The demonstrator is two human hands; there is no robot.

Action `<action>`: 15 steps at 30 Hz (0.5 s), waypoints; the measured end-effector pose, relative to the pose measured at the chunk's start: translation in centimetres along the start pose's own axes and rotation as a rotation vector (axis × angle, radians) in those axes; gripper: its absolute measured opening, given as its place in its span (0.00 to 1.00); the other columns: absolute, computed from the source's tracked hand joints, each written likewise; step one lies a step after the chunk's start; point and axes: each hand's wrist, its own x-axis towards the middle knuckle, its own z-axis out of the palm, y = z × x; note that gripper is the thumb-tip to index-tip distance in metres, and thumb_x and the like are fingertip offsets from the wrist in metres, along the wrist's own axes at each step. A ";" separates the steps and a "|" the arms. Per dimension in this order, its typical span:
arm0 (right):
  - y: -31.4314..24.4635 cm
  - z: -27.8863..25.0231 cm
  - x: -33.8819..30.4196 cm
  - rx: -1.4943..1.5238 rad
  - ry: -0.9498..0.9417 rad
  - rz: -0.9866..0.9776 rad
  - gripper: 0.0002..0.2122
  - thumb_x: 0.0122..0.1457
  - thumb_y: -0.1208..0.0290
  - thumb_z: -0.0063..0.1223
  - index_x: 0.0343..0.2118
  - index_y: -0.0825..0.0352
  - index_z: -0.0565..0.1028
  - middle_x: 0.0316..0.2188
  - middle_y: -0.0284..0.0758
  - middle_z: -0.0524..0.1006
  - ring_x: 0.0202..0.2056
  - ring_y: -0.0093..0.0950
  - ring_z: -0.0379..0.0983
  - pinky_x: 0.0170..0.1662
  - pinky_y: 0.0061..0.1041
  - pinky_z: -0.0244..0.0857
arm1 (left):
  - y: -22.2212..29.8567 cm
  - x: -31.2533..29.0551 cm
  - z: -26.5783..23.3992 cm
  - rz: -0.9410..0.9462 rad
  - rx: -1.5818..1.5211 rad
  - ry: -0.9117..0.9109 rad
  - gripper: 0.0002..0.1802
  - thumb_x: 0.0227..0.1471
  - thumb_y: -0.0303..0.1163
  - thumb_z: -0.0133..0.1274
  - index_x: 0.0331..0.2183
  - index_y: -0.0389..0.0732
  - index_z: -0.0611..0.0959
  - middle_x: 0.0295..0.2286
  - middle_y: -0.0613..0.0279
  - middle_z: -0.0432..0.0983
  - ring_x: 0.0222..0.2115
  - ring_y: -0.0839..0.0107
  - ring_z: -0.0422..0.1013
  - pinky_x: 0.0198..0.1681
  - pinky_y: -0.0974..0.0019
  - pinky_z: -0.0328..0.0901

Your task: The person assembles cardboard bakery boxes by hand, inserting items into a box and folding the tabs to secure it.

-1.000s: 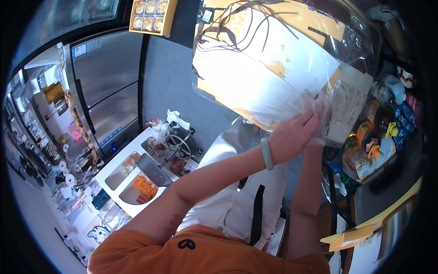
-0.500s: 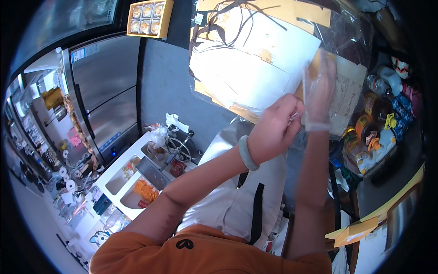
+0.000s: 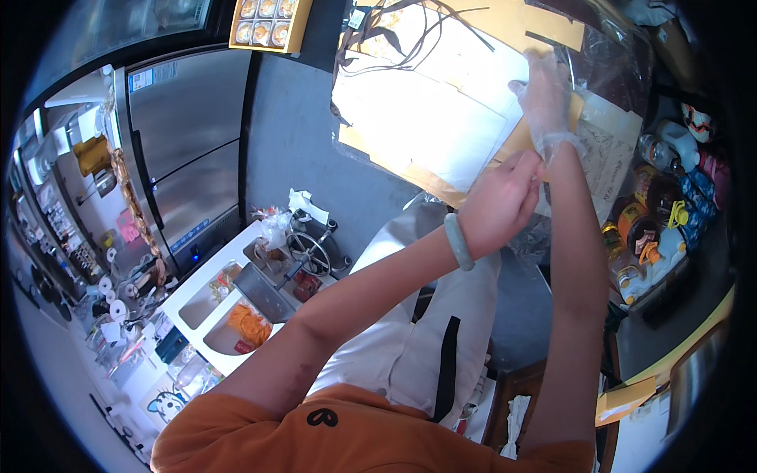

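Note:
My right hand (image 3: 546,96) wears a clear plastic glove (image 3: 561,143) and reaches over the table's right part, its fingers stretched out and thumb apart. Beside that wrist my left hand (image 3: 503,197) is closed, its fingertips pinched at the glove's cuff; the exact grip is partly hidden. A pale green bangle (image 3: 458,242) circles the left wrist. Under the hands lie white sheets (image 3: 426,118) and brown cardboard pieces (image 3: 520,142), covered by clear plastic. Dark ribbons (image 3: 394,39) lie tangled across the far left of the sheets.
A yellow box (image 3: 296,27) of round packaged pastries stands far left. Several bottles (image 3: 635,225) crowd a crate at the right. On the left are a steel refrigerator (image 3: 189,134), a white sink counter (image 3: 193,296) and a wheeled stool base (image 3: 307,252). Grey floor (image 3: 292,134) lies between.
My gloved right hand has moved farther away over the table, its fingers spreading. My left hand has shifted slightly right, staying by the right wrist. The view has tilted a little.

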 end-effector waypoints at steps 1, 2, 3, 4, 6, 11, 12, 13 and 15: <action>-0.2 0.1 -0.3 -0.006 -0.010 0.008 0.24 0.44 0.68 0.64 0.47 0.65 0.71 0.41 0.43 0.71 0.45 0.41 0.66 0.48 0.34 0.63 | 0.0 -0.1 0.0 0.011 -0.001 0.003 0.07 0.47 0.17 0.47 0.30 0.36 0.68 0.23 0.56 0.65 0.21 0.62 0.66 0.26 0.66 0.62; -0.4 0.4 -0.7 0.016 -0.015 0.005 0.23 0.45 0.68 0.63 0.46 0.65 0.71 0.40 0.43 0.71 0.44 0.41 0.67 0.47 0.34 0.63 | 0.0 0.0 -0.1 0.022 -0.002 0.007 0.06 0.48 0.17 0.47 0.30 0.36 0.68 0.24 0.55 0.65 0.21 0.61 0.66 0.26 0.65 0.62; -0.4 0.7 -1.0 0.038 -0.020 0.001 0.22 0.46 0.69 0.62 0.45 0.65 0.72 0.39 0.43 0.71 0.44 0.41 0.67 0.47 0.34 0.63 | 0.0 0.0 -0.2 0.033 -0.002 0.011 0.06 0.48 0.18 0.47 0.29 0.36 0.68 0.24 0.54 0.65 0.22 0.59 0.66 0.27 0.64 0.62; -0.5 1.1 -1.4 0.060 -0.025 -0.003 0.20 0.46 0.69 0.62 0.45 0.66 0.73 0.39 0.44 0.72 0.44 0.41 0.68 0.47 0.34 0.63 | 0.0 -0.1 -0.2 0.040 0.012 0.015 0.06 0.48 0.18 0.47 0.29 0.36 0.68 0.24 0.53 0.65 0.23 0.57 0.66 0.27 0.64 0.62; -0.7 2.2 -2.4 0.041 0.038 -0.025 0.18 0.47 0.69 0.60 0.43 0.66 0.74 0.37 0.44 0.72 0.43 0.41 0.68 0.46 0.34 0.64 | 0.2 -0.1 -0.3 0.057 0.039 0.019 0.06 0.48 0.18 0.46 0.29 0.36 0.67 0.24 0.51 0.66 0.24 0.53 0.67 0.28 0.62 0.63; -2.1 2.8 -3.4 0.075 0.028 0.016 0.16 0.48 0.69 0.60 0.41 0.65 0.76 0.36 0.42 0.73 0.41 0.40 0.70 0.45 0.34 0.65 | -0.2 -0.3 -0.1 0.049 0.025 0.054 0.06 0.47 0.18 0.47 0.30 0.35 0.67 0.24 0.49 0.67 0.26 0.49 0.67 0.30 0.58 0.63; -2.0 3.1 -3.5 0.084 0.041 0.015 0.16 0.48 0.69 0.60 0.41 0.65 0.76 0.37 0.42 0.73 0.41 0.39 0.70 0.45 0.33 0.65 | -0.2 -0.4 0.0 0.042 0.024 0.057 0.06 0.47 0.18 0.47 0.30 0.35 0.67 0.24 0.49 0.67 0.26 0.49 0.67 0.30 0.58 0.63; -1.9 3.3 -3.6 0.094 0.053 0.014 0.15 0.48 0.69 0.60 0.40 0.65 0.76 0.37 0.41 0.73 0.41 0.39 0.70 0.45 0.33 0.65 | -0.3 -0.4 0.1 0.046 0.035 0.051 0.06 0.47 0.18 0.47 0.30 0.35 0.67 0.24 0.49 0.67 0.26 0.49 0.68 0.31 0.58 0.63; -2.1 3.3 -3.7 0.127 0.065 0.029 0.15 0.48 0.70 0.59 0.40 0.65 0.76 0.37 0.41 0.73 0.41 0.39 0.70 0.45 0.33 0.65 | -0.5 -0.4 0.0 0.049 0.057 0.044 0.06 0.48 0.18 0.46 0.30 0.35 0.67 0.24 0.49 0.67 0.26 0.49 0.68 0.31 0.57 0.64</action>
